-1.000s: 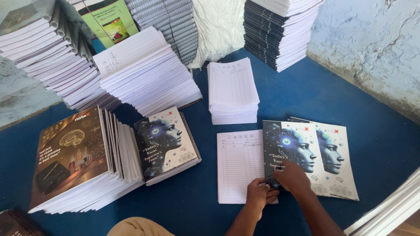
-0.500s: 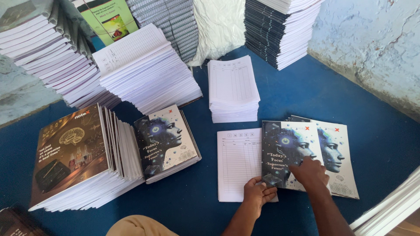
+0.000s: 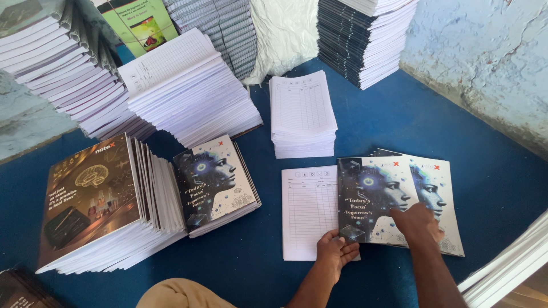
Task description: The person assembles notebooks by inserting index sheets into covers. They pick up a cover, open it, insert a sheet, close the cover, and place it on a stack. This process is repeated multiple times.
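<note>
Glossy cover sheet (image 3: pixel 374 199), dark w/ face print, pressed flat under right hand (image 3: pixel 419 222); left hand (image 3: pixel 334 251) pinches lower edge of white ruled page block (image 3: pixel 311 211) beside it. Covers being laid onto blocks, I'd say; edges need squaring. More stacks around on blue floor (image 3: pixel 485 148).

The floor covering (image 3: pixel 479 171) is showing a deep, plain blue. The ruled index sheet (image 3: pixel 308 211) is looking white with thin grey lines, and the stack of index sheets (image 3: pixel 302 114) is sharing that white, ruled pattern. The cover (image 3: pixel 374 199) under the right hand (image 3: pixel 419 222) is showing a dark, bluish-black field fading into white, with a pale blue face in profile and a small red mark. The brown cover (image 3: pixel 88 199) is glowing bronze with a golden brain drawing. The wall (image 3: pixel 485 63) is appearing pale blue and patchy. The green cover (image 3: pixel 140 23) is showing bright lime.
</note>
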